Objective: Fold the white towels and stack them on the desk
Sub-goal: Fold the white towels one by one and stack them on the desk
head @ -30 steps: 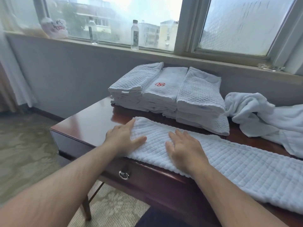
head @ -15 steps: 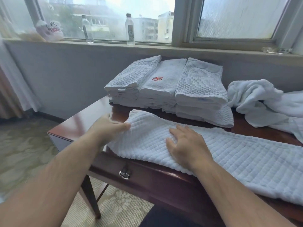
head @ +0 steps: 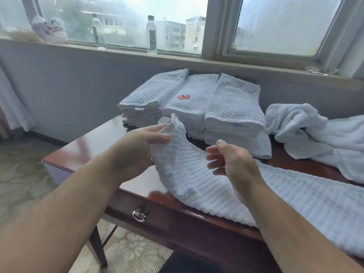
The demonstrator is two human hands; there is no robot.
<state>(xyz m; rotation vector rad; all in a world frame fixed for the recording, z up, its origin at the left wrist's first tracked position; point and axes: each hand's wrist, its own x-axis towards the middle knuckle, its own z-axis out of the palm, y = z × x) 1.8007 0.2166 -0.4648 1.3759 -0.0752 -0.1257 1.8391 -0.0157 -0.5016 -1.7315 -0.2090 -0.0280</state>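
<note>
On the dark wood desk (head: 82, 146) by the window, the long waffle towel (head: 197, 180) lies along the front edge. Your left hand (head: 137, 146) pinches its raised end. Your right hand (head: 230, 160), just beside it, hovers with fingers loosely spread and grips nothing. The folded stacks (head: 232, 107) sit beyond both hands.

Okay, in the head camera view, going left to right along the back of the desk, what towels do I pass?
waffle-weave stack → stack topped by a red emblem → second waffle-weave stack → crumpled unfolded towels
</note>
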